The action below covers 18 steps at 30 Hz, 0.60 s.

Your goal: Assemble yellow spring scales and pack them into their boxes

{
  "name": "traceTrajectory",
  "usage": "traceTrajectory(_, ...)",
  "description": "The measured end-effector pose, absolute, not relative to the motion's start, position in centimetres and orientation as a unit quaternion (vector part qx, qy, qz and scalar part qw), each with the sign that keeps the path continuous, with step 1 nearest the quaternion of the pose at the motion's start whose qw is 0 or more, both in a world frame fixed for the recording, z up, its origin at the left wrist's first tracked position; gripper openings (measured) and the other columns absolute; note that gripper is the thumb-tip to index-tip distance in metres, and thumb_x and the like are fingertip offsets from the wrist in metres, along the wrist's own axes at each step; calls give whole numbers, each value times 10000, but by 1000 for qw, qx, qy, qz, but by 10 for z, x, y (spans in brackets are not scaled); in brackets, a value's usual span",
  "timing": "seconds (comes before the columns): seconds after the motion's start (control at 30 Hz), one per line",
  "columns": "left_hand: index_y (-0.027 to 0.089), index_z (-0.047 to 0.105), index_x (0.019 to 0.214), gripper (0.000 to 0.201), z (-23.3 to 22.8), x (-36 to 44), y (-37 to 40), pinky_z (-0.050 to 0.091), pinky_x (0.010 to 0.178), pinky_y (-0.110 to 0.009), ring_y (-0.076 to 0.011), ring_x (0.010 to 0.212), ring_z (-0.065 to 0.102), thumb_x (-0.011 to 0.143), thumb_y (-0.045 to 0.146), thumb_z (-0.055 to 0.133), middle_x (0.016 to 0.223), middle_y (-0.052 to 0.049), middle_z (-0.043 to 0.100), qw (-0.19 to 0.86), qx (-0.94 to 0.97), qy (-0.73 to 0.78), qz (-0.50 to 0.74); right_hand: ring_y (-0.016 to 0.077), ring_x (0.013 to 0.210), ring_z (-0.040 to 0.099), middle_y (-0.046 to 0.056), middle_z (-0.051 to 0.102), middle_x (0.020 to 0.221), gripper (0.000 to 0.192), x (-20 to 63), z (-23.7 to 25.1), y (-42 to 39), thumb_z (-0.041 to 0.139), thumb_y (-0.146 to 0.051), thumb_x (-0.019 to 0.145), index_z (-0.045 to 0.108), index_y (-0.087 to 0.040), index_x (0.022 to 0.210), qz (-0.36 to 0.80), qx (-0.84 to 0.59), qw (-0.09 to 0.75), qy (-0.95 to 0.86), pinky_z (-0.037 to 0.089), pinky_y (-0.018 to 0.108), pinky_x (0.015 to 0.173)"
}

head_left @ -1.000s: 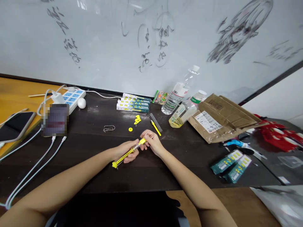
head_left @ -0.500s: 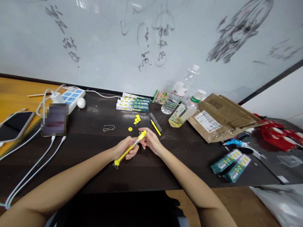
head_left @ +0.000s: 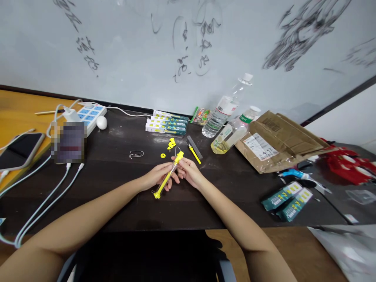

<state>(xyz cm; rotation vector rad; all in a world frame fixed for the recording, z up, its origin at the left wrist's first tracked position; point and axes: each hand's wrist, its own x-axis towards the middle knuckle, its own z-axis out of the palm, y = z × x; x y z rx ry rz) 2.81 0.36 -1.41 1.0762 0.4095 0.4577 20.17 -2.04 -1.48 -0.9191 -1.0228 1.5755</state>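
Observation:
Both hands hold a yellow spring scale (head_left: 167, 179) with a clear tube, slanting above the desk. My left hand (head_left: 155, 175) is closed around its middle. My right hand (head_left: 190, 172) grips the yellow cap at its upper end, and a thin wire hook (head_left: 178, 150) sticks out there. Beyond the hands lie a small yellow ring (head_left: 163, 156) and a yellow plastic piece (head_left: 171, 143). A narrow dark tube (head_left: 194, 147) with a yellow rod (head_left: 195, 155) beside it lies to the right. A bent wire clip (head_left: 136, 154) rests further left.
Several slim boxes (head_left: 166, 123) lie near the whiteboard (head_left: 126, 51). Two bottles (head_left: 220, 113) and a cardboard parcel (head_left: 264, 141) stand to the right, with two more slim boxes (head_left: 289, 199) nearer. At left are a power strip (head_left: 91, 116), cables and a phone (head_left: 22, 150).
The spring scale's lower end has swung right, so it stands steeper in view. A wire hook now shows above its upper cap. The view has shifted slightly.

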Motion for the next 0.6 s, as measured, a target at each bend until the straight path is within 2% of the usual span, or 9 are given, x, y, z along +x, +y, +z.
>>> traceTrajectory(0.2, 149, 421, 1280, 492, -15, 27, 5, 524, 542, -281, -172, 581, 673, 922, 486, 408, 877, -126, 700, 830, 497, 195, 159, 37, 427, 289, -75, 397, 526, 327, 213, -8, -14, 718, -411, 714, 671, -174, 934, 621, -394, 568, -369, 335, 151, 377)
traceTrajectory(0.33, 120, 471, 1286, 478, -13, 25, 3, 505, 773, -331, -196, 797, 690, 919, 426, 455, 943, -147, 702, 838, 502, 166, 139, 46, 475, 437, -20, 589, 687, 333, 228, -7, -7, 718, -435, 716, 652, -181, 920, 601, -386, 611, -343, 406, 156, 400)
traceTrajectory(0.43, 108, 482, 1290, 491, -11, 24, 1, 447, 906, -357, -199, 909, 668, 893, 395, 522, 960, -148, 703, 834, 514, 151, 133, 59, 504, 511, 4, 659, 768, 347, 234, -6, -4, 699, -473, 731, 629, -184, 909, 589, -390, 628, -327, 453, 162, 419)
traceTrajectory(0.6, 142, 471, 1296, 543, -14, 26, 1, 474, 838, -359, -188, 873, 651, 870, 471, 540, 978, -136, 681, 802, 558, 171, 125, 74, 483, 557, -1, 680, 733, 334, 236, -5, -2, 695, -470, 737, 603, -182, 879, 575, -381, 651, -317, 496, 178, 430)
